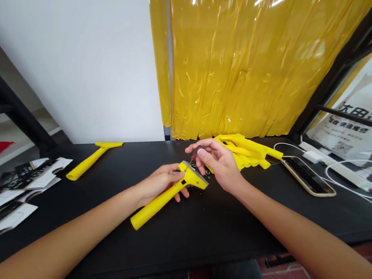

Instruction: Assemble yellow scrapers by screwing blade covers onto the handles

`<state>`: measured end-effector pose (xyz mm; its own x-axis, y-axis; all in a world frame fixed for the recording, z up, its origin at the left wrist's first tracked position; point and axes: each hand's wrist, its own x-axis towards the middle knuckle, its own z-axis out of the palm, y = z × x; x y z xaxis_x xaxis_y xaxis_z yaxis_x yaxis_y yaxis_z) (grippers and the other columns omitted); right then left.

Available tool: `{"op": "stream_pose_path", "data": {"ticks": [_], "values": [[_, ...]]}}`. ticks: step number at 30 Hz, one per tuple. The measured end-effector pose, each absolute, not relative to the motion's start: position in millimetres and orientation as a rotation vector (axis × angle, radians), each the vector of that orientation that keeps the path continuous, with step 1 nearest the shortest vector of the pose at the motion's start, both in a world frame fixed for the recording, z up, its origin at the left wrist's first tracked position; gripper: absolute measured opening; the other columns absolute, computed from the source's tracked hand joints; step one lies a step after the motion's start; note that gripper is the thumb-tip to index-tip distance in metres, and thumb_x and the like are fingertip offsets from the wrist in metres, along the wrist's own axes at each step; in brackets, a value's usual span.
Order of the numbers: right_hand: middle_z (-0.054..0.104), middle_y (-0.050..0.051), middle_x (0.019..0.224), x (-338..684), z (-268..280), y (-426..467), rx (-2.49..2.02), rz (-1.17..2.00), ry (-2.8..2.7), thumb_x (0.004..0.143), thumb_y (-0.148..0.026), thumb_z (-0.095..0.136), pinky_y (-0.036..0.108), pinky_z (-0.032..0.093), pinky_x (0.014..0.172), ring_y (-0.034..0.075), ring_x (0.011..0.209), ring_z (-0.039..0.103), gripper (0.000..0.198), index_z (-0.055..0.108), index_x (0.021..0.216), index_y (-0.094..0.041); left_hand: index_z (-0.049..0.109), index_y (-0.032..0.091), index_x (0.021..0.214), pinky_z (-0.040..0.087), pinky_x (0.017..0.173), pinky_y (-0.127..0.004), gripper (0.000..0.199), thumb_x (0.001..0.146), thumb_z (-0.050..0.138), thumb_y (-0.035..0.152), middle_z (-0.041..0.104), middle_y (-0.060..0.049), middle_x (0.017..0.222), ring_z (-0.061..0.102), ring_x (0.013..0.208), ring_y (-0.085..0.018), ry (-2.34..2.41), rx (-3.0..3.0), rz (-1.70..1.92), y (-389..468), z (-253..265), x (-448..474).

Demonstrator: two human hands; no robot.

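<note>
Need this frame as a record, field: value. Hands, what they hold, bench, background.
Left hand: holds a yellow scraper, handle angled toward the person
Right hand: grips a small screwdriver, tip at the scraper's head
Near hands: small metal parts, partly hidden
Beyond right hand: pile of yellow pieces
Bench left: second scraper, printed cards
Bench right: phone, power strip
Surface: black tabletop
Background: yellow plastic curtain

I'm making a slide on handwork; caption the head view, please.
Left hand grips a yellow scraper while the right hand holds a small screwdriver at its head, above a black table.
</note>
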<state>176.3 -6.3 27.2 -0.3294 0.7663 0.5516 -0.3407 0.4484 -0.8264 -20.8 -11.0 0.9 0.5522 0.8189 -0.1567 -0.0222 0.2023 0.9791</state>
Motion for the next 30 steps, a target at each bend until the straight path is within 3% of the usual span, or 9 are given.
{"op": "stream_pose_path", "data": {"ticks": [7,10,16,20,26,30], "values": [[0.061,0.000,0.088,174.3,23.1,-5.7,-0.335,1.318,-1.446,0.095,-0.041,0.060,0.021,0.044,0.047,0.007,0.055,0.046,0.023,0.058,0.108,-0.022,0.058,0.011,0.115,0.055,0.049,-0.028,0.033,0.089,0.065,0.030,0.068,-0.019,0.111,0.072,0.068,-0.022,0.839,1.261,0.673,-12.9,5.0,-18.0],[0.063,-0.002,0.080,171.2,20.7,-3.9,-0.318,1.311,-1.407,0.091,-0.041,0.066,0.021,0.046,0.048,0.007,0.051,0.043,0.024,0.052,0.100,-0.023,0.059,0.011,0.111,0.056,0.050,-0.028,0.032,0.088,0.066,0.031,0.069,-0.019,0.109,0.072,0.069,-0.022,0.872,1.260,0.678,-12.4,5.6,-17.9],[0.067,0.004,0.095,170.0,22.5,-6.1,-0.393,1.233,-1.449,0.094,-0.043,0.061,0.020,0.044,0.046,0.007,0.056,0.049,0.024,0.063,0.099,-0.019,0.060,0.011,0.110,0.056,0.048,-0.028,0.032,0.087,0.068,0.033,0.069,-0.019,0.107,0.072,0.068,-0.023,0.862,1.270,0.688,-11.4,5.1,-18.1],[0.061,0.001,0.086,169.9,22.2,-6.0,-0.360,1.327,-1.405,0.095,-0.046,0.058,0.020,0.044,0.045,0.006,0.054,0.045,0.026,0.062,0.102,-0.020,0.061,0.011,0.111,0.056,0.048,-0.028,0.034,0.086,0.069,0.033,0.070,-0.018,0.106,0.072,0.067,-0.022,0.861,1.254,0.680,-12.1,5.2,-18.0],[0.063,-0.004,0.076,168.3,22.1,-2.6,-0.355,1.285,-1.356,0.087,-0.040,0.071,0.019,0.036,0.042,0.004,0.045,0.041,0.028,0.051,0.092,-0.022,0.059,0.011,0.111,0.056,0.049,-0.028,0.032,0.088,0.067,0.032,0.070,-0.018,0.103,0.072,0.069,-0.024,0.858,1.262,0.668,-12.1,5.6,-18.4],[0.068,0.003,0.092,170.1,25.0,-5.2,-0.421,1.239,-1.403,0.087,-0.042,0.071,0.020,0.038,0.043,0.005,0.051,0.046,0.027,0.061,0.094,-0.019,0.058,0.011,0.110,0.056,0.048,-0.027,0.032,0.088,0.068,0.031,0.070,-0.018,0.106,0.072,0.067,-0.022,0.854,1.263,0.669,-12.8,6.1,-17.5]]}}
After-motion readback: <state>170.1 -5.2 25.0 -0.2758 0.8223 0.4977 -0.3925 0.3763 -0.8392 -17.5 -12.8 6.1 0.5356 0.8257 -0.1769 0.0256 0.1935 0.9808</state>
